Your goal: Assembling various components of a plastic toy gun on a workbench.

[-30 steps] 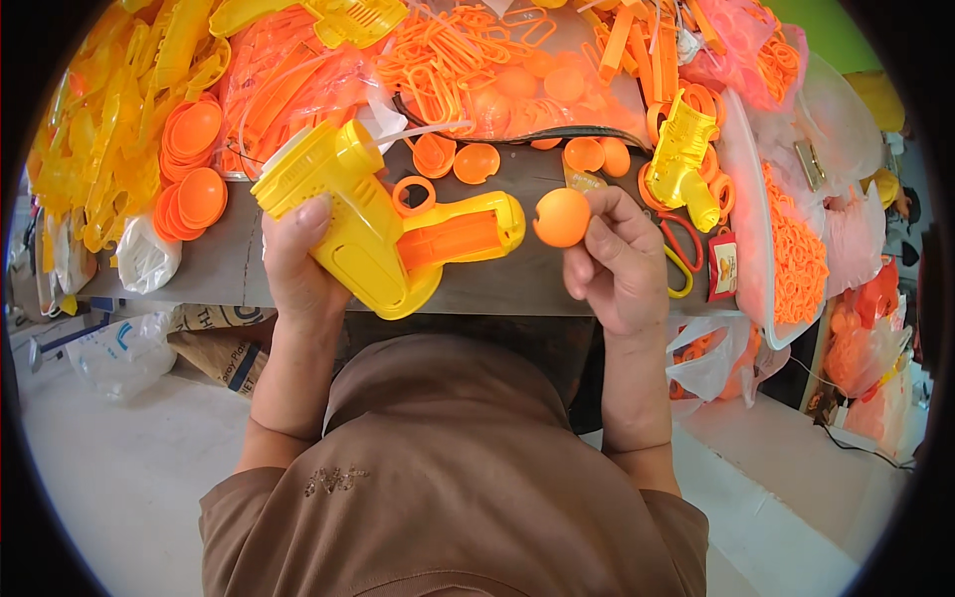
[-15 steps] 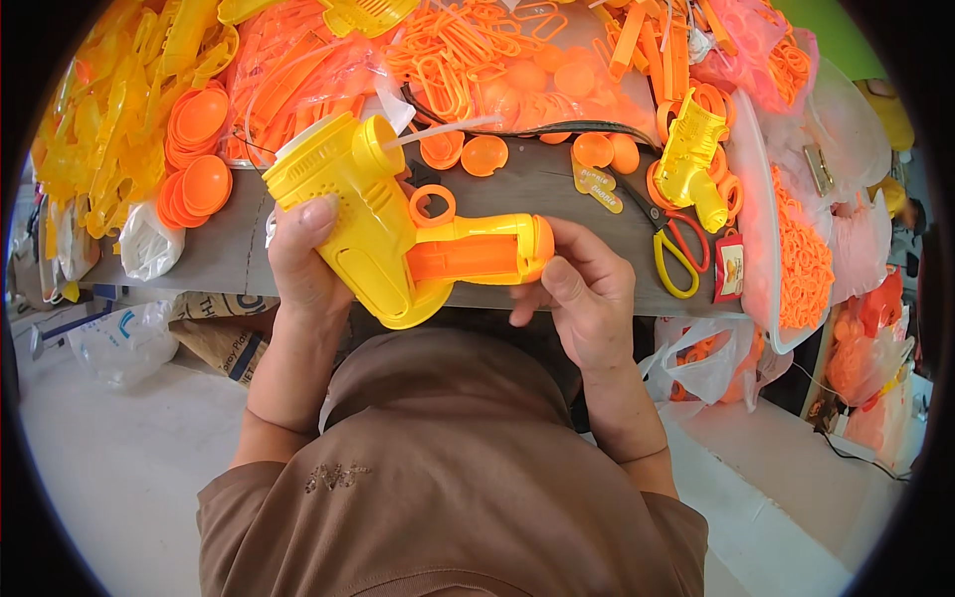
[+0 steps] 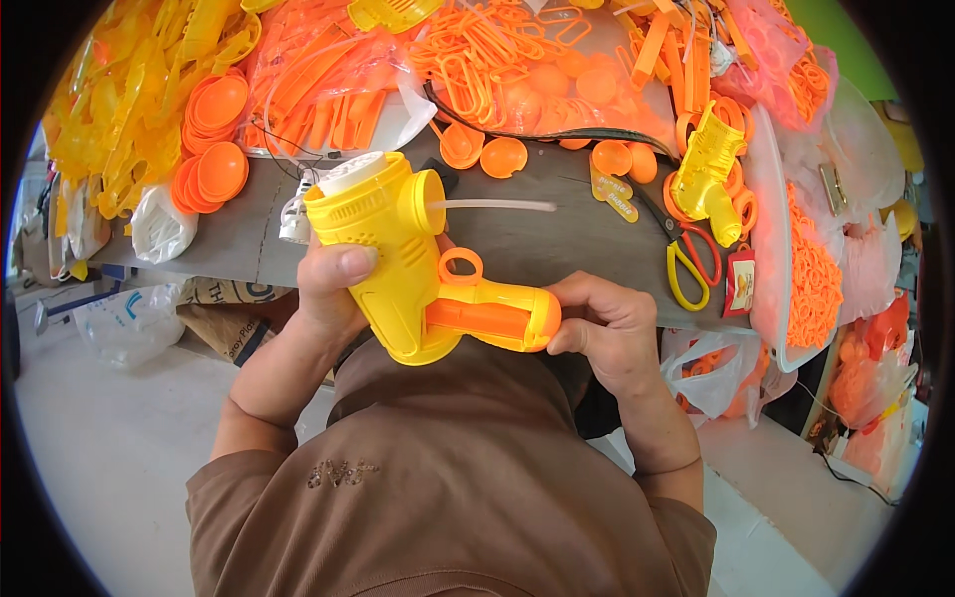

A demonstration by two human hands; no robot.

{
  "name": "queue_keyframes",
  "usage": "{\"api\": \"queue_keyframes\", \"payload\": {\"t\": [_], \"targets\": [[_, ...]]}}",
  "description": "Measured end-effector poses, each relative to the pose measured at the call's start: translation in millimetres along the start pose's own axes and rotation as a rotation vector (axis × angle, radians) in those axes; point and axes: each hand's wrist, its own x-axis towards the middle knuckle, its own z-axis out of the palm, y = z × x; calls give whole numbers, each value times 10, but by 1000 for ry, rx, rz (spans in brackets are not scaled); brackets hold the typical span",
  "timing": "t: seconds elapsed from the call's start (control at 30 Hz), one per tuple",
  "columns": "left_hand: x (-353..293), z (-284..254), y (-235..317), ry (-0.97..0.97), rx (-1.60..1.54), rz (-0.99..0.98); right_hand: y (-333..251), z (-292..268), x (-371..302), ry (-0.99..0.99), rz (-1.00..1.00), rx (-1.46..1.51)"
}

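A yellow toy bubble gun (image 3: pixel 393 269) is held over the near edge of the table, its handle pointing right. Wrapped around the body at its left side is my left hand (image 3: pixel 328 289), thumb on top and the other fingers hidden beneath. My right hand (image 3: pixel 615 328) pinches the orange rounded cap (image 3: pixel 543 319) at the handle's end between thumb and fingers. An orange panel (image 3: pixel 477 319) lies along the handle, with an orange ring (image 3: pixel 461 264) beside it. From the round yellow nozzle a thin clear tube (image 3: pixel 497 205) sticks out to the right.
Scissors (image 3: pixel 688 264) and a second yellow toy gun shell (image 3: pixel 708 174) lie at the right. A bin of small orange parts (image 3: pixel 814 274) stands beyond them. Orange dish-shaped pieces (image 3: pixel 221 171) and yellow shells (image 3: pixel 129 109) are heaped at the left, bagged orange parts (image 3: pixel 557 90) behind.
The bubble gun and both hands have shifted down in the picture. My right fingers, loosely curled at the handle's end before, now pinch the orange cap.
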Motion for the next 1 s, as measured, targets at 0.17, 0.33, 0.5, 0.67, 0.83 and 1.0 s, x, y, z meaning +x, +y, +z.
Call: {"api": "queue_keyframes", "payload": {"t": [0.17,0.33,0.5,0.67,0.83,1.0], "targets": [[-28,-31,-98,14,-175,30,75,76,-19,91,20,-90],[-131,-45,-145,-35,-65,69,255,51,-97,37,-103,-362],[-127,-95,-81,3,86,24,276,129,-38,-75,137,168],[-196,-75,-28,62,-55,73,208,64,57,-200,257,163],[-256,-44,27,106,-72,121,177,53,72,-233,342,87],[-205,25,26,134,-104,188,154,152,52,-109,76,-265]]}}
